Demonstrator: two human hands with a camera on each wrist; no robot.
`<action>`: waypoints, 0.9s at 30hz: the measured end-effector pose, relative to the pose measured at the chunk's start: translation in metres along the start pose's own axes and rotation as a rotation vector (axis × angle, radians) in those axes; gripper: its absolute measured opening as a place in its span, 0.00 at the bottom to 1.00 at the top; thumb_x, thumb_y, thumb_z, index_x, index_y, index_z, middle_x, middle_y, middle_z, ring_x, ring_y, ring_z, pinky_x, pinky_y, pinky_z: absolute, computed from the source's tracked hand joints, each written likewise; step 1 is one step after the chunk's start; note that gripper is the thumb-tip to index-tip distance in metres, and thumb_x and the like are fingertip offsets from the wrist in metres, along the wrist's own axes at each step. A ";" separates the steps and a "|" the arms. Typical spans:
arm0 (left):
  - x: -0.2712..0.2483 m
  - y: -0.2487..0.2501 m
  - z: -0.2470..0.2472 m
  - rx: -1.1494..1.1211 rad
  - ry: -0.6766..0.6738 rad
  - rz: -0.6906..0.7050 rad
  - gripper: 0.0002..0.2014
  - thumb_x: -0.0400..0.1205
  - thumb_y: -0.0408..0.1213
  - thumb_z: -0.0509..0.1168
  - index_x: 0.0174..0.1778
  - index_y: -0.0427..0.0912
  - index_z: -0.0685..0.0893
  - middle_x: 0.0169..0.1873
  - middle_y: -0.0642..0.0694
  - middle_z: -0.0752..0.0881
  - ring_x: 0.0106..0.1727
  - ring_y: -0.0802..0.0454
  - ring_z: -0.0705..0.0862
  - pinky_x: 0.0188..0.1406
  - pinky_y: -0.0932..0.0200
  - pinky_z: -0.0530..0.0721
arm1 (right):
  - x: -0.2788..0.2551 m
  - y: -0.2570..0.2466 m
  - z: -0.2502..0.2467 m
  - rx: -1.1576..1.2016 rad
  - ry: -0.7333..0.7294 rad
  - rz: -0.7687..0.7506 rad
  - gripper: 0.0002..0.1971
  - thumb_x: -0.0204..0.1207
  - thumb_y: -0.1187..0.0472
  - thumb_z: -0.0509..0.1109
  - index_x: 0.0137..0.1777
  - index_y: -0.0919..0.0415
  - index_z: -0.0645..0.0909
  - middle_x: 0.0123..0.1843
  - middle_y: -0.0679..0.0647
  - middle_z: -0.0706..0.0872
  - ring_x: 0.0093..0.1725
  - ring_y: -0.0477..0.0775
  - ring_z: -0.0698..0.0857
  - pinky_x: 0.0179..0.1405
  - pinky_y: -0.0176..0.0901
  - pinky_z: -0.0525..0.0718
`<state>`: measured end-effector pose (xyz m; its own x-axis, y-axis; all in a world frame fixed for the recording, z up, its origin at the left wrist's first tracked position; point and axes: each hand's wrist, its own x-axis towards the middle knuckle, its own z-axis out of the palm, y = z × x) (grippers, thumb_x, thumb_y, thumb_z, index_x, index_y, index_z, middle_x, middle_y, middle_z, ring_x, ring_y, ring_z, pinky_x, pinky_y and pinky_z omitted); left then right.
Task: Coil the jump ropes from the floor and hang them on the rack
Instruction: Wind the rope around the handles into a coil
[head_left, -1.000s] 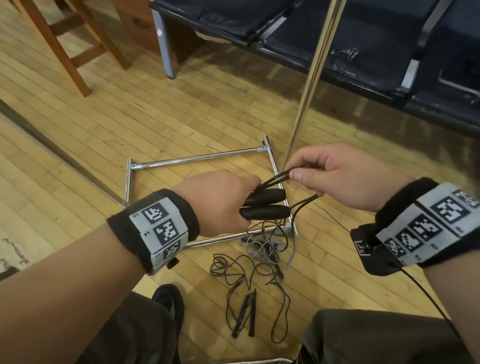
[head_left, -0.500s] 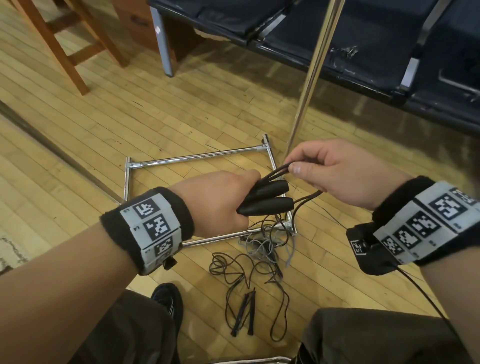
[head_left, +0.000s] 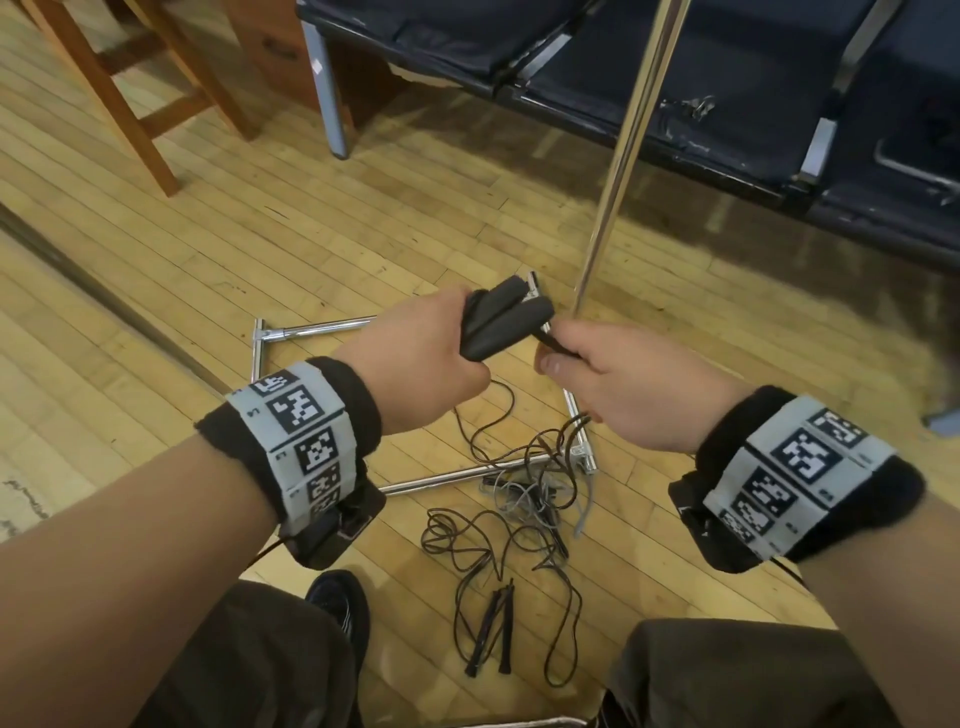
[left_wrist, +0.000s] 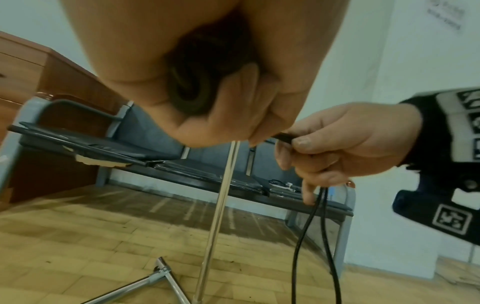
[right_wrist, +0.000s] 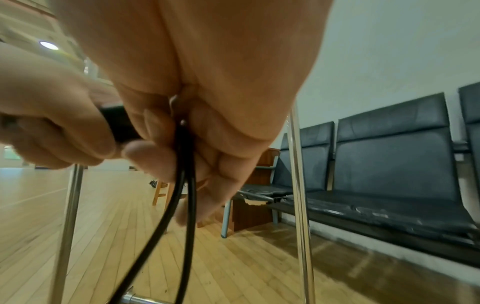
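Note:
My left hand (head_left: 421, 364) grips two black foam jump-rope handles (head_left: 506, 322) side by side, their free ends pointing up and right. My right hand (head_left: 608, 384) pinches the doubled black cord (right_wrist: 185, 185) just past the handles; two strands hang down from it (left_wrist: 311, 226) toward the floor. More ropes lie tangled on the wood floor (head_left: 498, 551), among them a brown one with thin black handles (head_left: 491, 644) and a grey one (head_left: 519, 493). The chrome rack's square base (head_left: 311, 332) lies on the floor, and its upright pole (head_left: 628, 150) rises just behind my hands.
A row of dark padded seats on a metal frame (head_left: 675, 78) runs along the wall behind the rack. A wooden stool (head_left: 135, 93) stands at the far left beside a wooden cabinet (left_wrist: 31, 82). My knees (head_left: 727, 670) and a black shoe (head_left: 337, 597) are at the bottom.
My left hand has turned and lifted the handles, so they now point up instead of sideways. My right hand has slid down the cord to just below the handles.

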<state>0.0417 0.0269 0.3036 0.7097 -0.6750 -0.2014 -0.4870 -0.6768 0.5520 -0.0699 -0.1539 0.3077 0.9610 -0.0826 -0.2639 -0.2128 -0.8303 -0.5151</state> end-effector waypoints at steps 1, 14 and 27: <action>0.001 -0.002 0.002 0.045 -0.016 -0.026 0.15 0.82 0.41 0.72 0.55 0.57 0.72 0.39 0.54 0.82 0.33 0.58 0.81 0.22 0.68 0.72 | -0.001 -0.002 0.000 -0.041 -0.018 -0.014 0.10 0.91 0.48 0.57 0.55 0.46 0.79 0.40 0.46 0.85 0.37 0.45 0.83 0.33 0.42 0.79; -0.006 0.004 0.025 0.320 -0.242 0.107 0.12 0.83 0.40 0.69 0.56 0.56 0.72 0.38 0.55 0.79 0.35 0.60 0.77 0.28 0.63 0.68 | -0.016 -0.024 -0.011 -0.246 -0.128 -0.174 0.05 0.83 0.51 0.67 0.48 0.43 0.84 0.42 0.41 0.85 0.39 0.43 0.83 0.40 0.45 0.87; -0.024 0.023 0.014 0.007 -0.323 0.412 0.20 0.78 0.39 0.75 0.55 0.65 0.73 0.29 0.57 0.81 0.35 0.71 0.81 0.30 0.76 0.74 | -0.007 0.024 -0.027 0.715 -0.182 -0.093 0.10 0.75 0.53 0.75 0.45 0.61 0.85 0.36 0.52 0.83 0.36 0.51 0.78 0.40 0.44 0.78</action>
<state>0.0061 0.0232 0.3098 0.2655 -0.9412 -0.2088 -0.6971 -0.3370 0.6328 -0.0773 -0.1878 0.3190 0.9493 0.1149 -0.2927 -0.2551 -0.2626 -0.9306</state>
